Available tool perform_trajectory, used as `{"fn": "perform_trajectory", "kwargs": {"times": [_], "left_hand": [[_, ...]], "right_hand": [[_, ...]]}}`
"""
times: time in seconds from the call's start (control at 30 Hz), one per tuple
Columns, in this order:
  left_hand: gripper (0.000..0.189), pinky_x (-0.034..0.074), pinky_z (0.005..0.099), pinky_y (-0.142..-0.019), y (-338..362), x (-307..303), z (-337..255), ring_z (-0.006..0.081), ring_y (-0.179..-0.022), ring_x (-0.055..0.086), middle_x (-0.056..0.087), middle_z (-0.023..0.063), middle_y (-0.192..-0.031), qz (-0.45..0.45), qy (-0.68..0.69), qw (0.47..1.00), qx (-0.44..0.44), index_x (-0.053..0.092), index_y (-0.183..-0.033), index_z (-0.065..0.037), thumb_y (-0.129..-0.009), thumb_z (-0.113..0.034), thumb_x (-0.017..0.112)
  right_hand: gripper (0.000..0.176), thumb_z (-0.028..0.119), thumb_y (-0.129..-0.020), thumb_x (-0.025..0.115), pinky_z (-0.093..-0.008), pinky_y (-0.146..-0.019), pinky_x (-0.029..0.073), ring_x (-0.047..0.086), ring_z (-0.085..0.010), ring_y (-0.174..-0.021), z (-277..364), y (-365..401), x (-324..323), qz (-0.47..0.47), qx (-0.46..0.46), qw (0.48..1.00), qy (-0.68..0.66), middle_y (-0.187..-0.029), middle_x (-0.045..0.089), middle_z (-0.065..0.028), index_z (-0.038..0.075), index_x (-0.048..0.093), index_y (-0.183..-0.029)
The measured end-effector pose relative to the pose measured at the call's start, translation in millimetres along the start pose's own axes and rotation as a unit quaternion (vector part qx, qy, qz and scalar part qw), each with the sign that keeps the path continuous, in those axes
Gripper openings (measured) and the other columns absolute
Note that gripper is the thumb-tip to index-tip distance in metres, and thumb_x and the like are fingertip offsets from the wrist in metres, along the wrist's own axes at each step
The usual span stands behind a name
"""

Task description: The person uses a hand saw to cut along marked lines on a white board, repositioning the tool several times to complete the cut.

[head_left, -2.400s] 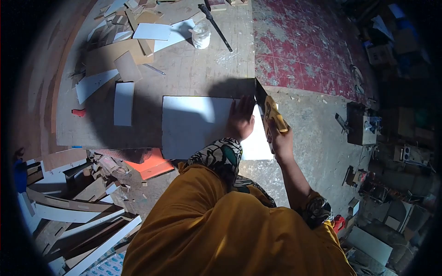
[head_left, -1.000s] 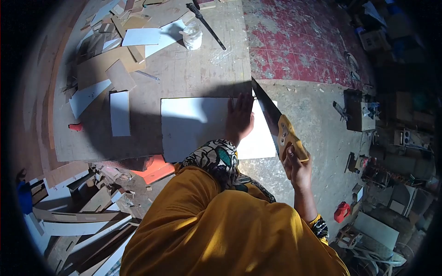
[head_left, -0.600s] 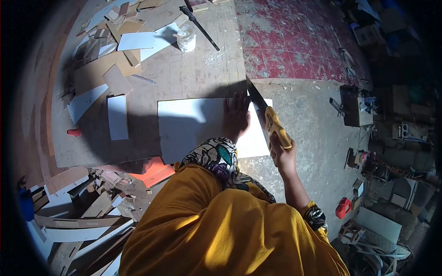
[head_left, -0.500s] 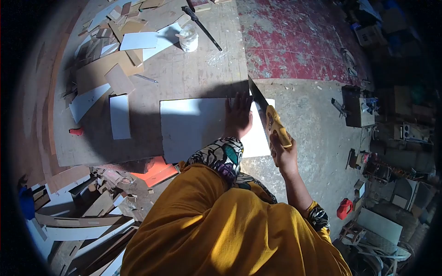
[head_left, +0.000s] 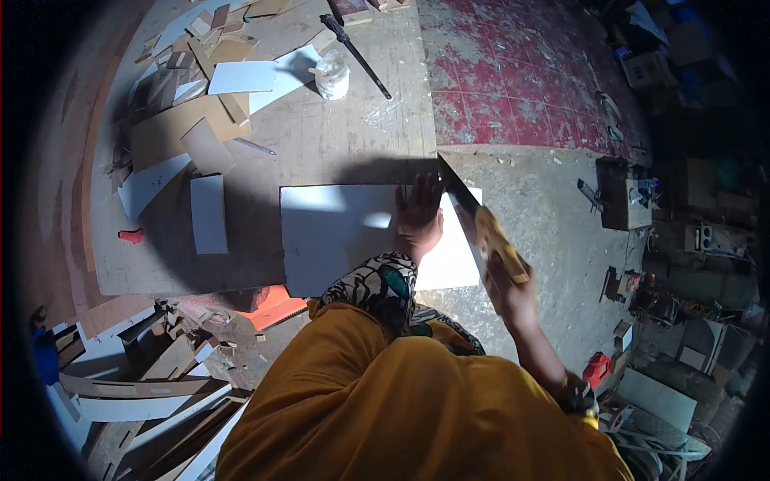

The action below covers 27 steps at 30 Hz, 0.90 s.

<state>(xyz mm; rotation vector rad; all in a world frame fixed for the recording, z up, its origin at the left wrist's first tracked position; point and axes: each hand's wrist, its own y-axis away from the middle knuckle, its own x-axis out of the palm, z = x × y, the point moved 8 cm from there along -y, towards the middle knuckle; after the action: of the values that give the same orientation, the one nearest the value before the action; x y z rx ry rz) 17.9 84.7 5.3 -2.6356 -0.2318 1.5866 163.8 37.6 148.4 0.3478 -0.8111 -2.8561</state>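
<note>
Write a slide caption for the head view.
Left hand pressing a white board on the worktable, right hand gripping a yellow-handled saw.

No text, label, brand, number or sign can be read.

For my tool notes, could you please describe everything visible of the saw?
The saw has a yellow handle, slightly blurred, and a dark, tapering, metal-looking blade. The right hand grips the handle. The blade slants forward and left over the white board, near the left hand, its tip past the board's far edge. Its teeth cannot be made out.
</note>
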Motion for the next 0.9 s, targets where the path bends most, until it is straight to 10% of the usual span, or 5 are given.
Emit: {"fn": "perform_trajectory", "kwargs": {"times": [0.2, 0.3, 0.9], "left_hand": [[0.058, 0.012, 0.0615, -0.109, 0, 2, 3, 0.0302, -0.141, 0.02, 0.028, 0.0121, -0.151, -0.018, 0.006, 1.0, -0.003, 0.037, -0.141, -0.008, -0.087, -0.025, 0.049], [0.059, 0.01, 0.0616, -0.11, 0, 1, 2, 0.0298, -0.142, 0.018, 0.026, 0.0111, -0.152, 0.02, 0.009, 1.0, -0.009, 0.032, -0.142, -0.009, -0.088, -0.025, 0.048], [0.052, 0.019, 0.0619, -0.107, 1, -7, -1, 0.0289, -0.136, 0.031, 0.035, 0.0124, -0.147, -0.072, -0.027, 0.997, 0.01, 0.043, -0.135, -0.009, -0.086, -0.026, 0.052]], "right_hand": [[0.018, 0.017, -0.089, 0.064, -0.0206, -0.047, 0.034, 0.042, -0.0029, -0.054, -11, -26, 47, -0.034, -0.278, 0.954, 0.109, -0.072, 0.054, 0.0026, 0.001, 0.058, -0.094], [0.015, 0.018, -0.091, 0.061, -0.0207, -0.042, 0.031, 0.042, -0.0035, -0.05, -23, -27, 18, 0.004, -0.048, 0.998, -0.042, -0.063, 0.049, 0.0044, 0.006, 0.055, -0.085], [0.021, 0.01, -0.087, 0.063, -0.0232, -0.057, 0.047, 0.056, -0.0089, -0.063, 48, 26, -17, -0.042, -0.134, 0.981, 0.131, -0.077, 0.06, -0.0048, -0.005, 0.056, -0.101]]}}
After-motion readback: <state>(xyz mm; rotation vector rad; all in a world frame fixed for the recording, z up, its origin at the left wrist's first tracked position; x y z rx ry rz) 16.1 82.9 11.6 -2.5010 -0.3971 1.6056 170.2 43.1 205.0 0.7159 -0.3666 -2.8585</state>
